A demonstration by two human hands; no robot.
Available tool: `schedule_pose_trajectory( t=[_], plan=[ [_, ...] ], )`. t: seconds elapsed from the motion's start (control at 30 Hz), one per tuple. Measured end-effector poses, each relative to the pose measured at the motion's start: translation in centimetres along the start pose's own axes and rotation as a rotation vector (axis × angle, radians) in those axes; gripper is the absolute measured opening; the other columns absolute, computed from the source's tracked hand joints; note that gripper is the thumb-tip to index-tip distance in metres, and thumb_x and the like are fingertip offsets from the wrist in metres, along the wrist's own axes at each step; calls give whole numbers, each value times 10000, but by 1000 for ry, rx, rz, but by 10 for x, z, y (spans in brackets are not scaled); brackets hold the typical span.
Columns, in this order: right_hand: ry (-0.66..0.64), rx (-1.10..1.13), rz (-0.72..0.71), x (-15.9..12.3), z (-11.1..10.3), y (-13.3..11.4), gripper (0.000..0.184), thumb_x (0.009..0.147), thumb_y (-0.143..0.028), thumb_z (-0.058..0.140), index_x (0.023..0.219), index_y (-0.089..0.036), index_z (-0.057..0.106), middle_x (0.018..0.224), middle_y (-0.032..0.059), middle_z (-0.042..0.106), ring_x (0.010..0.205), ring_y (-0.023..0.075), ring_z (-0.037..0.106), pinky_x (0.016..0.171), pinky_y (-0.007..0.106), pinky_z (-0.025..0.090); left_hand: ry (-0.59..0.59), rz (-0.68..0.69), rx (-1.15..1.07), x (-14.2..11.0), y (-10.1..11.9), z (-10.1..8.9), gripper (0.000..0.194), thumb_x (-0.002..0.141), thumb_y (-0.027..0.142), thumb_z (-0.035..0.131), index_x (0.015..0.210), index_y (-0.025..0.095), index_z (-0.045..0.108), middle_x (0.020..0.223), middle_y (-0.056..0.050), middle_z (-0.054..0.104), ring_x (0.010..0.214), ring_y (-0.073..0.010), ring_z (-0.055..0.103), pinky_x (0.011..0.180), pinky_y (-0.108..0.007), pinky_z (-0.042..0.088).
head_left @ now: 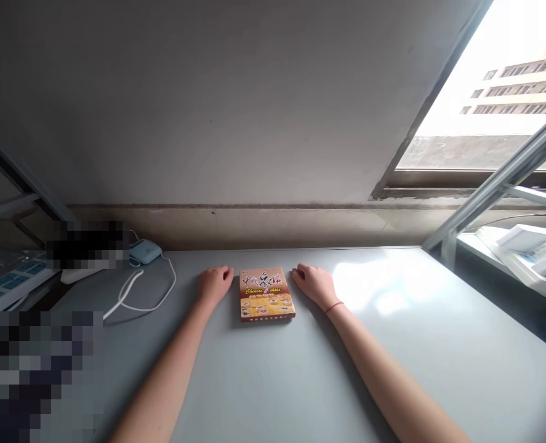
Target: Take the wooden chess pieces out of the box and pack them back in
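A Chinese chess box (267, 295) lies flat on the grey table, its printed cover facing up and its lettering upright to me. Just left of the box, my left hand (214, 284) rests on the tabletop, curled into a loose fist. My right hand (315, 285) is likewise closed and lies on the table to the right of the box, with a thin reddish band around the wrist. Neither hand touches the box; a small gap shows on each side. Nothing shows in either hand.
A light-blue device (144, 251) with a white cable (173, 280) sits at the back left, near a power strip (16, 283). White adapters (526, 240) rest on a ledge at right. Metal frame bars (494, 184) slope at both sides. Parts at left are pixelated.
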State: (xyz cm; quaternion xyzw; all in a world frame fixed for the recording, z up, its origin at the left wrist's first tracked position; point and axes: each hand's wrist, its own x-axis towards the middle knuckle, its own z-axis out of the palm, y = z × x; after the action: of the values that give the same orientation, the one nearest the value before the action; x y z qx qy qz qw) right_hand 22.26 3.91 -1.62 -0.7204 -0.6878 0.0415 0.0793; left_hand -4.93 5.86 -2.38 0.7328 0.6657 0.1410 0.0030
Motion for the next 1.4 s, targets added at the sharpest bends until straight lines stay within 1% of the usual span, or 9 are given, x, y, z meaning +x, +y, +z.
schedule_pose_trajectory(
  t=[0.13, 0.27, 0.47, 0.77, 0.93, 1.13, 1.3, 1.4],
  plan=[
    [-14, 9, -1, 3, 0, 1, 358, 924, -365, 367, 749, -219, 642, 754, 46, 673, 635, 152, 569, 507, 241, 224, -5, 27, -10, 0, -2, 1, 366, 908, 338, 406, 610, 203, 569, 657, -32, 633, 652, -172, 555, 576, -271, 232],
    [-30, 15, 3, 3, -3, 0, 378, 920, -357, 359, 726, -215, 651, 746, 54, 673, 646, 158, 570, 510, 245, 225, -19, 51, -20, -2, -2, 0, 358, 911, 332, 418, 620, 196, 578, 693, -37, 639, 700, -174, 554, 610, -272, 262],
    [-33, 22, 3, 1, -7, -3, 382, 907, -331, 358, 695, -209, 652, 729, 58, 666, 634, 157, 563, 504, 249, 227, -32, 67, -31, -3, -4, -1, 350, 916, 322, 428, 632, 192, 587, 711, -33, 631, 714, -168, 545, 642, -275, 291],
    [5, 7, 10, 3, 1, -2, 363, 897, -308, 371, 666, -199, 629, 699, 47, 647, 614, 145, 549, 495, 246, 210, -38, 81, -40, -4, -6, 1, 340, 912, 322, 453, 635, 191, 599, 719, -32, 629, 723, -167, 547, 666, -273, 311],
    [16, -24, 15, 2, 4, -2, 373, 910, -331, 364, 681, -205, 630, 709, 41, 657, 621, 142, 554, 498, 242, 210, -39, 79, -57, -4, -6, 2, 342, 915, 323, 444, 641, 193, 603, 727, -38, 625, 734, -175, 548, 667, -276, 314],
    [33, -63, 17, -7, 7, -9, 371, 932, -312, 348, 761, -198, 657, 717, 59, 671, 625, 158, 580, 509, 262, 203, -40, 77, -79, -5, -6, 1, 343, 912, 323, 446, 629, 194, 590, 728, -39, 626, 738, -178, 543, 671, -279, 315],
    [38, -61, -8, -19, 4, -11, 372, 937, -332, 369, 725, -201, 646, 695, 53, 674, 614, 155, 584, 512, 264, 206, -25, 78, -120, -6, -5, -1, 338, 897, 302, 460, 593, 191, 557, 705, -40, 613, 725, -180, 538, 676, -280, 322],
    [45, -51, -8, -22, 3, -9, 374, 935, -335, 372, 706, -206, 638, 690, 49, 673, 611, 154, 579, 509, 258, 207, -13, 72, -172, -6, -1, -8, 337, 881, 294, 473, 565, 193, 531, 670, -30, 593, 710, -175, 538, 670, -271, 339]
  ],
)
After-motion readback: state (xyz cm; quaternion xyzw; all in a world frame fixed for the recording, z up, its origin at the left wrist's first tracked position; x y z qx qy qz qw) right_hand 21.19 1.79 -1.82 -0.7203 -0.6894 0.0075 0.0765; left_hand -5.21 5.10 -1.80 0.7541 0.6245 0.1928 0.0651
